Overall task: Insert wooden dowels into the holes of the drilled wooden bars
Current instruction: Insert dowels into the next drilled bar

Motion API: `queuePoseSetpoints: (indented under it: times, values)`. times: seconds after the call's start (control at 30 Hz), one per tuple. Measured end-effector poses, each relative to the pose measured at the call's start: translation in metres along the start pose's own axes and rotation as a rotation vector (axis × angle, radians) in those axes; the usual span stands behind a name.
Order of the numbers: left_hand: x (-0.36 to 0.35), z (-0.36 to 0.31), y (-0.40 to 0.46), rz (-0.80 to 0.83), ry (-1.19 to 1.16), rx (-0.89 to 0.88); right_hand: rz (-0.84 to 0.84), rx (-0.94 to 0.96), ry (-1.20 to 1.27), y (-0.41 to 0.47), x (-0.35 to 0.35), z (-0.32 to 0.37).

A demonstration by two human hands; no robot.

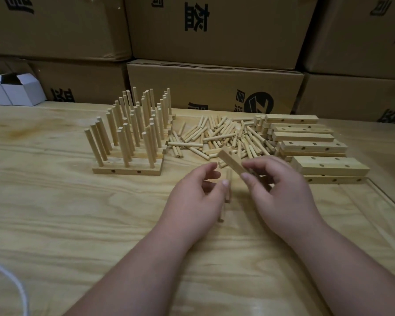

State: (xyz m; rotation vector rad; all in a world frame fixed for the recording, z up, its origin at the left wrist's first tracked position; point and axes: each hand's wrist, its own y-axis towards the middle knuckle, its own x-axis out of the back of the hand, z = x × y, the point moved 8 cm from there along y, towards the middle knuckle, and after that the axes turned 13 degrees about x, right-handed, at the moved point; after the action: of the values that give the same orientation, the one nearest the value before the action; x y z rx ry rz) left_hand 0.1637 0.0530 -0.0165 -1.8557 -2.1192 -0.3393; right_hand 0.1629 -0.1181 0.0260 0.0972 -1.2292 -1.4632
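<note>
Here, bar [232,163] in right hand [281,190]

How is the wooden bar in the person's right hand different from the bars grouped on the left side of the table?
The bar in the right hand, call it the held bar, is lifted off the table and tilted; the finished bars lie flat. No dowels stand in the held bar; the finished bars have upright dowels. The held bar is alone; the finished bars sit side by side. Both are pale wood with drilled holes.
</note>
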Motion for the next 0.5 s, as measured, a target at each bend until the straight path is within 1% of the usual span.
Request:
queuePoseSetpoints:
  times: [0.1, 0.17, 0.23, 0.3, 0.37, 0.43, 0.5]
  values:
    - [0.004, 0.002, 0.001, 0.019, -0.164, 0.025, 0.037, 0.115, 0.119, 0.001, -0.014, 0.017]
    - [0.006, 0.002, 0.000, 0.026, -0.224, 0.036, 0.056, 0.137, 0.161, 0.001, -0.019, 0.022]
    - [0.009, 0.004, 0.000, 0.014, -0.304, 0.045, 0.029, 0.129, 0.174, 0.002, -0.016, 0.021]
    - [0.015, 0.008, 0.002, -0.021, -0.406, 0.096, -0.014, 0.043, 0.112, 0.002, -0.010, 0.008]
    - [0.019, 0.013, 0.004, -0.058, -0.503, 0.164, 0.000, -0.107, -0.007, 0.000, -0.007, -0.014]
    - [0.023, 0.017, 0.005, -0.078, -0.587, 0.217, 0.107, -0.254, -0.112, -0.003, -0.012, -0.036]
    - [0.024, 0.018, 0.005, -0.077, -0.628, 0.228, 0.197, -0.331, -0.142, -0.005, -0.017, -0.045]
